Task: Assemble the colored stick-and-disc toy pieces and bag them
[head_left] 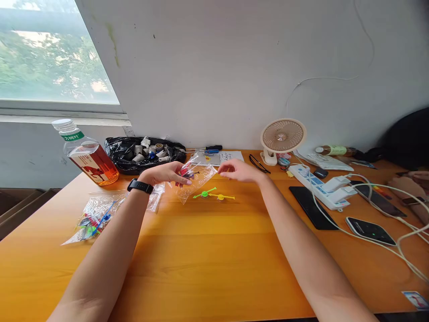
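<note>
**Emptying a small clear bag of plastic toy pieces onto an orange desk**

Looking through the head camera, I see my left hand (169, 173), with a black band on its wrist, pinching a small clear plastic bag (195, 177) just above the orange wooden table (214, 250). Red and dark pieces are in the bag near the fingers. A green stick-shaped plastic piece (204, 193) and a yellow one (221, 197) already lie on the table just below the bag, so I judge the emptying partly done. My right hand (239, 171) hovers beside the bag's far end, fingers loosely curled, holding nothing I can make out. Both forearms reach forward, converging. A second clear bag of coloured pieces (95, 219) lies to the left.
</note>
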`<state>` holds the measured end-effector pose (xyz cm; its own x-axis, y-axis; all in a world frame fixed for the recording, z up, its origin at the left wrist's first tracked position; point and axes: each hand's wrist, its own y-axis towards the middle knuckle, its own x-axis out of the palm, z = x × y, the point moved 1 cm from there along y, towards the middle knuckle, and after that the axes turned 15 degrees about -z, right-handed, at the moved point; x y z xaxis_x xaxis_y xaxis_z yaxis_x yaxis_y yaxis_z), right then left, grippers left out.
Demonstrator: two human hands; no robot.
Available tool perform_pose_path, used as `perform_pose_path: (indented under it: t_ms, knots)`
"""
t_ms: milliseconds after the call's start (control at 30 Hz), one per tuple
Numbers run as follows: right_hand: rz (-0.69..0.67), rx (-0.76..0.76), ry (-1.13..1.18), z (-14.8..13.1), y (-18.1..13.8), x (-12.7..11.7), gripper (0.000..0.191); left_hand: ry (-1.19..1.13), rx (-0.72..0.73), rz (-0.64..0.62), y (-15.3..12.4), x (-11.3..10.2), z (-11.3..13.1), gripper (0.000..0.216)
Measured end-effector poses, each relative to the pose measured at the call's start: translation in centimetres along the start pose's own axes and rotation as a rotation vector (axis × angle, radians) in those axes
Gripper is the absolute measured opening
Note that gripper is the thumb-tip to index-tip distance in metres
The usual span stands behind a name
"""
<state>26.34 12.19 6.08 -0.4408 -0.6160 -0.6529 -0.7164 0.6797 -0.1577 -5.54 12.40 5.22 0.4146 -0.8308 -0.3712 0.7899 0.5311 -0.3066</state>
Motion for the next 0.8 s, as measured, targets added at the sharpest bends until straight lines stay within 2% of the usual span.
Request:
perform_pose_path:
  t_ms: [133, 300, 567, 700, 800]
  knots:
    - [-0.203, 0.035, -0.011, 1.0, 1.8, 2.7, 0.025, 0.022, -0.018, -0.048, -0.2, 0.0, 0.2, 0.045]
    - [-0.181, 0.033, 0.036, 1.0, 2.3, 3.8, 0.016, 0.007, -0.005, -0.030, -0.1, 0.2, 0.7, 0.046]
    - [-0.351, 0.077, 0.014, 1.5, 2.3, 4.2, 0.037, 0.023, -0.005, -0.048, 0.0, 0.2, 0.8, 0.050]
    - [-0.281, 0.003, 0.112, 1.1, 1.9, 3.3, 0.041, 0.033, -0.005, -0.053, -0.2, 0.2, 1.1, 0.048]
    - [-0.092, -0.021, 0.190, 0.8, 1.1, 1.5, 0.043, 0.062, -0.001, -0.051, -0.3, 0.3, 1.2, 0.044]
